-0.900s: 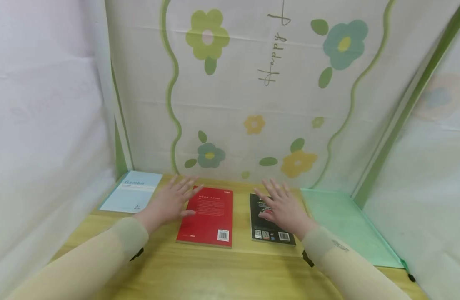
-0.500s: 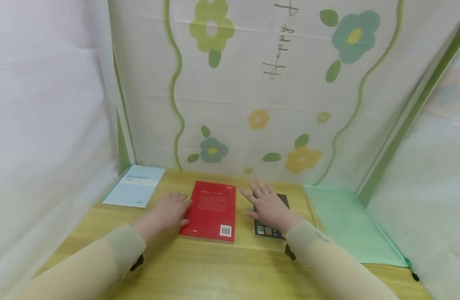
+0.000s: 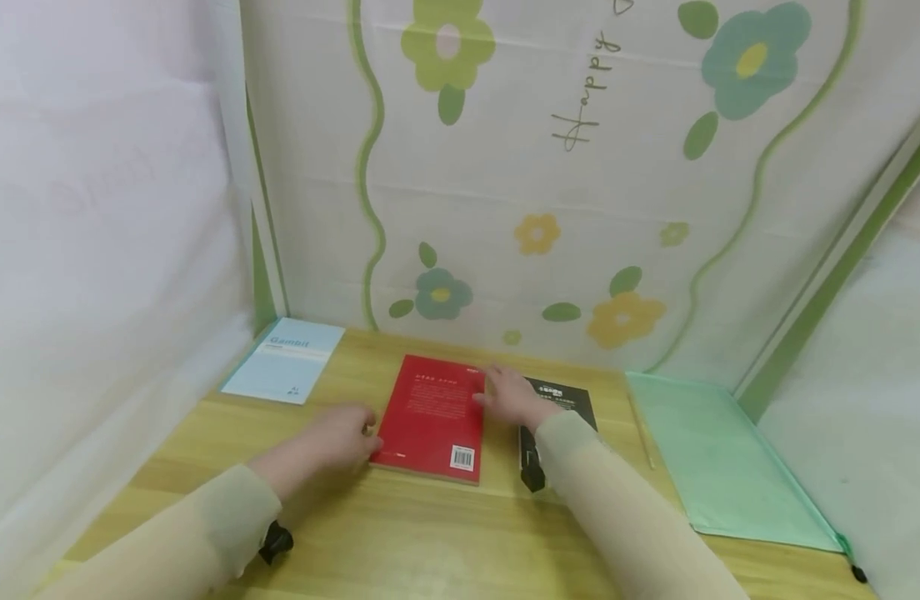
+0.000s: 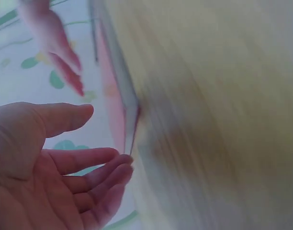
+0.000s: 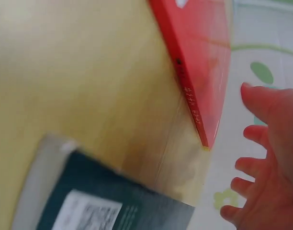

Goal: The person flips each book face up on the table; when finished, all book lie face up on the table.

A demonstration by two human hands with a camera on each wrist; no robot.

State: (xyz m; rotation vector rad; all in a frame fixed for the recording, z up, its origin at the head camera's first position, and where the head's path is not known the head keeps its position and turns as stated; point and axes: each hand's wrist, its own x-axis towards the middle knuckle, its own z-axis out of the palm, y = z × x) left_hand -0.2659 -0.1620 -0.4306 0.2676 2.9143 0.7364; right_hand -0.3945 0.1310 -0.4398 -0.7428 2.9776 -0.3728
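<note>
A red book (image 3: 428,421) lies flat on the wooden table, its barcode at the near right corner. By its left edge is my left hand (image 3: 336,435), fingers loosely bent; in the left wrist view the fingertips (image 4: 123,165) are at the book's corner, and whether they touch it is hard to tell. My right hand (image 3: 514,398) hovers near the upper right edge, over part of a black book (image 3: 561,394). From the right wrist, a gap shows between the right thumb (image 5: 256,99) and the red book's spine (image 5: 187,93). Neither hand holds anything.
A light blue notebook (image 3: 286,362) marked "Gambit" lies at the back left. On the right are a green translucent zip pouch (image 3: 730,458) and a thin pale stick (image 3: 643,429). White flowered cloth (image 3: 490,183) walls the table at the back and both sides.
My right hand has moved left from above the black book to the red book's right edge. The left hand has drawn back and lowered to its left edge. The head view has shifted slightly.
</note>
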